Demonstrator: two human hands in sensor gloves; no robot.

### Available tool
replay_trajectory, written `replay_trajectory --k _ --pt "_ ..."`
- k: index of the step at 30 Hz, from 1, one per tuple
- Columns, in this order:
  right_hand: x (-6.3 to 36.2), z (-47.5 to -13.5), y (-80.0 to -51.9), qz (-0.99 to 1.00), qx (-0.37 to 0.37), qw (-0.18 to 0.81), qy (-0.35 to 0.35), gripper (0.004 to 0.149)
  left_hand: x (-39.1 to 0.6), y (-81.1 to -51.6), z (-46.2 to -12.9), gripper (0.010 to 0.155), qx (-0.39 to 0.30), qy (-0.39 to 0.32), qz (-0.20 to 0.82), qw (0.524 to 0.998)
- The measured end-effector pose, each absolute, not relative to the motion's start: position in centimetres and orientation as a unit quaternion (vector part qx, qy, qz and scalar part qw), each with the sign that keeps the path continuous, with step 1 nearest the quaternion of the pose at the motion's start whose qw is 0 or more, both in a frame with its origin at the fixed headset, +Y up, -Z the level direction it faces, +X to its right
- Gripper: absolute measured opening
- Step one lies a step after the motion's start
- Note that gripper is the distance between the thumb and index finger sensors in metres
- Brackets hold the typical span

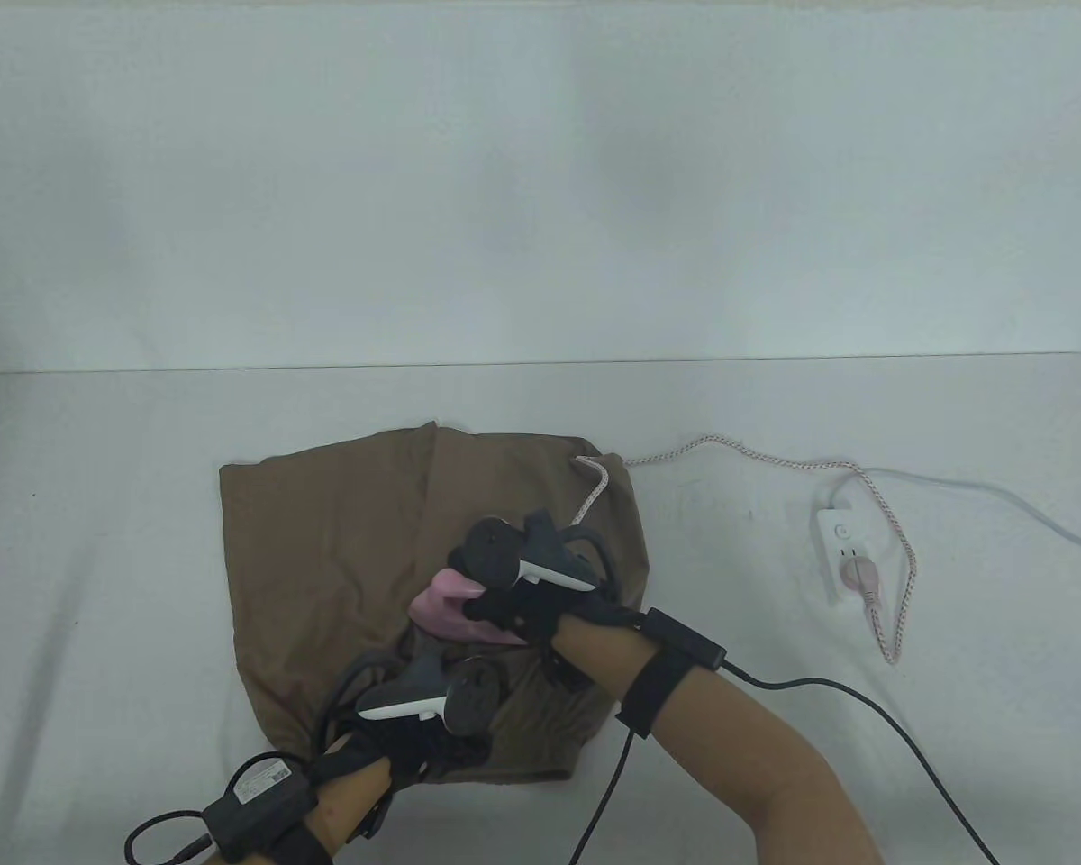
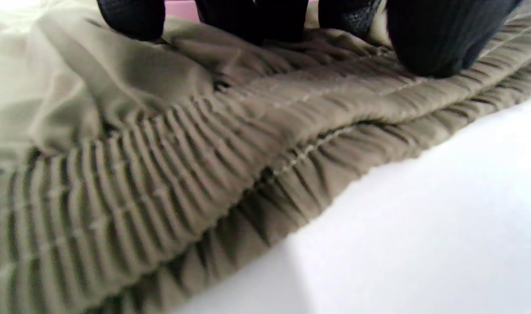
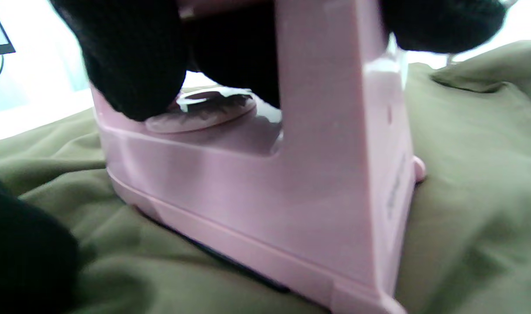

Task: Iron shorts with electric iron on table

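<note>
Olive-brown shorts (image 1: 324, 559) lie spread on the white table, waistband toward the near edge. My right hand (image 1: 513, 608) grips the handle of a small pink iron (image 1: 441, 608) that sits soleplate-down on the shorts' middle; in the right wrist view the iron (image 3: 256, 183) rests flat on the fabric (image 3: 466, 174). My left hand (image 1: 414, 739) presses flat on the shorts near the elastic waistband; its fingertips (image 2: 440, 48) rest on the ribbed waistband (image 2: 160, 174) in the left wrist view.
The iron's pink-and-white braided cord (image 1: 730, 450) runs right to a white power strip (image 1: 842, 554), where its plug (image 1: 860, 577) is seated. A black glove cable (image 1: 865, 703) trails off the lower right. The table (image 1: 99, 541) is white.
</note>
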State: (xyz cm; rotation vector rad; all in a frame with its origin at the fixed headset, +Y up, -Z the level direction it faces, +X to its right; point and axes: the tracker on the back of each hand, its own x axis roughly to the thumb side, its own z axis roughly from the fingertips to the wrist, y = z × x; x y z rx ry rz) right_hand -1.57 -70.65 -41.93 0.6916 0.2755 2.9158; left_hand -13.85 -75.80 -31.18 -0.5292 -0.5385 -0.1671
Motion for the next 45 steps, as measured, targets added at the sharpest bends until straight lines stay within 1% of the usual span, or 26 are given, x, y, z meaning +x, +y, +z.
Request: replay_trajectory --k 7,11,15,19,23,27,32,36,40,45 --pt "3.2 -41.3 -70.6 0.975 0.192 0.058 0.093 0.063 -13.8 -75.8 -31.2 0.075 -0.258 -0.263 -0.082 0.926" --pt "5.0 -40.9 -70.5 0.977 0.181 0.057 0.094 0.063 -13.8 -75.8 -31.1 0.075 -0.257 -0.262 -0.084 0.926" --pt "6.2 -40.6 -70.4 0.979 0.173 0.056 0.096 0.063 -13.8 -75.8 -31.1 0.075 -0.257 -0.262 -0.085 0.926" --pt "6.4 -40.6 -70.5 0.978 0.171 0.066 0.1 0.064 -13.8 -75.8 -31.1 0.074 -0.257 -0.263 -0.085 0.926" --pt "4.8 -40.9 -70.6 0.976 0.18 0.076 0.092 0.064 -13.8 -75.8 -31.1 0.075 -0.258 -0.263 -0.083 0.926" --pt "1.8 -41.1 -70.6 0.972 0.205 0.076 0.083 0.064 -13.8 -75.8 -31.1 0.075 -0.258 -0.263 -0.084 0.926" --pt "-1.9 -41.2 -70.8 0.964 0.231 0.096 0.089 0.064 -13.9 -75.8 -31.2 0.075 -0.259 -0.261 -0.077 0.926" --pt "-4.5 -41.2 -70.7 0.958 0.256 0.09 0.092 0.064 -13.9 -75.8 -31.2 0.076 -0.26 -0.26 -0.077 0.927" --pt "-5.7 -41.3 -70.6 0.956 0.265 0.081 0.097 0.064 -13.9 -75.8 -31.2 0.076 -0.26 -0.26 -0.078 0.927" --pt "-5.4 -41.3 -70.5 0.956 0.262 0.077 0.104 0.064 -13.9 -75.8 -31.2 0.076 -0.26 -0.261 -0.077 0.926"
